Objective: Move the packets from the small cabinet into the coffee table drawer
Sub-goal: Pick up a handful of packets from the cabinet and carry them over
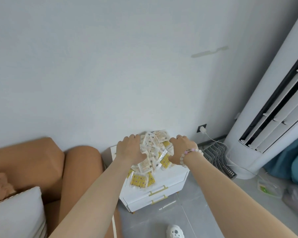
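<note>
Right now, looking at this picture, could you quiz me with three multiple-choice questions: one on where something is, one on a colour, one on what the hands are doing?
1. Where does the heap of packets lie?
A. On top of the small white cabinet
B. On the sofa
C. On the floor

2. What colour are the cabinet's drawer handles?
A. Black
B. Gold
C. Red

3. What are the two hands doing?
A. Hanging at the person's sides
B. Pulling a drawer open
C. Cupping the heap from both sides

Answers:
1. A: the packets cover the cabinet's top, beside the tan sofa.
2. B: both handles on the white drawer fronts look golden.
3. C: the left hand and right hand press against opposite sides of the heap, while the drawers are shut.
</note>
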Tool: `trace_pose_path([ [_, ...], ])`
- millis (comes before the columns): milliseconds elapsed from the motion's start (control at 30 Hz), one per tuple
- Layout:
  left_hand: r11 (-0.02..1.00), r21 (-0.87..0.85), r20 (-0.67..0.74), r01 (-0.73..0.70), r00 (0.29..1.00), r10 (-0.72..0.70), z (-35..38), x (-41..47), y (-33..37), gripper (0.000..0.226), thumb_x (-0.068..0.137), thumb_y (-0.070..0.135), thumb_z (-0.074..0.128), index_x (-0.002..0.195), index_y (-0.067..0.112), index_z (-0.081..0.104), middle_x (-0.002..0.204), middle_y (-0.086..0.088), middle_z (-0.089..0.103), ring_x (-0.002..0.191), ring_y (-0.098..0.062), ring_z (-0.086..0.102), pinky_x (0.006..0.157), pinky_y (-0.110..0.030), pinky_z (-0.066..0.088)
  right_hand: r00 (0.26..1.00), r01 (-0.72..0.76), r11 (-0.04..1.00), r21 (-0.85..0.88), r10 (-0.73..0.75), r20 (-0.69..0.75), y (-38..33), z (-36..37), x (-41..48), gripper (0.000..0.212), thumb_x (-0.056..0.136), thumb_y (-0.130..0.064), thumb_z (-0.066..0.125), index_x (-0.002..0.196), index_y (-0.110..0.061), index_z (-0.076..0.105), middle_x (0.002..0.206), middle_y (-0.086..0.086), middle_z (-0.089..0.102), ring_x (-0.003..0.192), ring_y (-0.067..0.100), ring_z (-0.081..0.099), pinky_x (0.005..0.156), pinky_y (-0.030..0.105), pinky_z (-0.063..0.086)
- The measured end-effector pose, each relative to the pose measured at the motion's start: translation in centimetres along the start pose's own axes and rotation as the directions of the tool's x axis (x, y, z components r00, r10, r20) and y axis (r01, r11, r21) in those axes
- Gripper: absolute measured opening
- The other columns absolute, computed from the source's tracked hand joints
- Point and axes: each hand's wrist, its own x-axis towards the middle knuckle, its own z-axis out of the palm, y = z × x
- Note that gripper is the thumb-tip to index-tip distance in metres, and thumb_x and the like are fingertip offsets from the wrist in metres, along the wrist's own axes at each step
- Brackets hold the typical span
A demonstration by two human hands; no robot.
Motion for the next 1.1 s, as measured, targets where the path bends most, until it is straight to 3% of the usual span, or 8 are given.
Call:
trace_pose_path([
  [267, 0.995, -0.01, 0.036, 0.096, 0.995, -0.095, 1.0, 7.8, -2.6, 0.061, 0.083, 0.048, 0.058, 0.132, 0.017, 0.04, 0.125, 0.001, 0.049, 0.115, -0.019, 0.049, 0.085, -0.031, 0.042, 0.993, 0.073, 0.997, 0.016, -0.074, 0.087, 0.1, 1.2, 9.7, 0.054, 0.085, -0.037, 0.053, 0.135, -0.02, 0.04, 0.13, 0.001, 0.046, 0.123, 0.018, 0.042, 0.085, 0.029, 0.041],
  [533, 0.961, -0.054, 0.102, 0.271, 0.959, -0.264, 2.2, 15.0, -5.2, 0.053, 0.08, 0.038, 0.06, 0.126, 0.016, 0.043, 0.118, 0.002, 0.052, 0.108, -0.017, 0.051, 0.075, -0.025, 0.035, 0.97, 0.128, 0.992, 0.013, -0.127, 0.207, 0.0, 2.1, 19.6, 0.05, 0.086, -0.036, 0.053, 0.131, -0.019, 0.041, 0.128, 0.003, 0.046, 0.121, 0.02, 0.042, 0.083, 0.031, 0.043],
  [700, 0.88, -0.211, 0.196, 0.425, 0.901, -0.388, 4.0, 17.0, -7.2, 0.068, 0.08, 0.04, 0.062, 0.138, 0.019, 0.033, 0.128, 0.002, 0.048, 0.116, -0.019, 0.048, 0.086, -0.03, 0.043, 0.952, 0.189, 0.982, -0.01, -0.181, 0.246, -1.3, 3.3, 24.1, 0.055, 0.089, -0.045, 0.051, 0.136, -0.02, 0.038, 0.135, 0.003, 0.044, 0.126, 0.02, 0.041, 0.092, 0.033, 0.045],
  [967, 0.792, -0.217, 0.392, 0.571, 0.794, -0.464, 10.4, 17.1, -8.9, 0.064, 0.079, 0.038, 0.063, 0.134, 0.016, 0.037, 0.127, 0.001, 0.051, 0.114, -0.02, 0.052, 0.083, -0.032, 0.046, 0.915, 0.135, 0.99, -0.036, -0.11, 0.387, -0.7, 8.4, 25.0, 0.051, 0.091, -0.041, 0.049, 0.136, -0.02, 0.037, 0.133, 0.002, 0.045, 0.124, 0.019, 0.042, 0.088, 0.029, 0.043],
  [1100, 0.808, -0.234, 0.449, 0.541, 0.797, -0.403, 14.2, 18.0, -8.1, 0.066, 0.083, 0.038, 0.061, 0.139, 0.016, 0.033, 0.13, 0.001, 0.05, 0.115, -0.02, 0.052, 0.082, -0.033, 0.048, 0.868, 0.033, 0.998, -0.054, -0.002, 0.497, 0.7, 12.3, 24.8, 0.052, 0.09, -0.039, 0.05, 0.137, -0.021, 0.036, 0.132, 0.001, 0.044, 0.124, 0.018, 0.042, 0.092, 0.031, 0.042],
])
